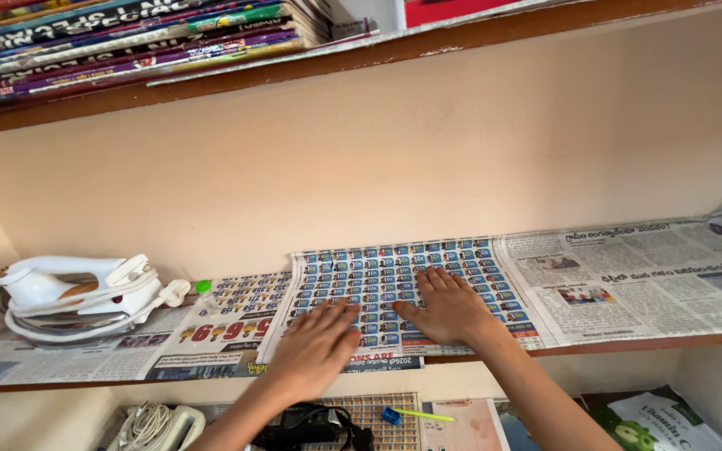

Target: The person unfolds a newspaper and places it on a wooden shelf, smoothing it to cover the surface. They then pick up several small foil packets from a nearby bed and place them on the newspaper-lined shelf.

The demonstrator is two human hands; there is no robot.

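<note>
On the middle wooden shelf (628, 344), a sheet of newspaper printed with a grid of small blue and white portrait squares (394, 267) is pressed flat under both hands. It lies at the centre of the shelf, its front edge hanging slightly over the lip. The left hand (315, 347) is laid palm down on the sheet's near left part, its grip wide and holding nothing, fingers spread. The right hand (447, 307) is laid flat just beside it, fingers likewise splayed and nothing clasped. A second newspaper sheet with grey text columns (645, 267) is spread to the right, overlapped by the first. To the left, a white electric iron with its cord coiled around it (77, 296) is stood on more newsprint. Above, a stack of colourful magazines (127, 42) is piled on the upper shelf.
</note>
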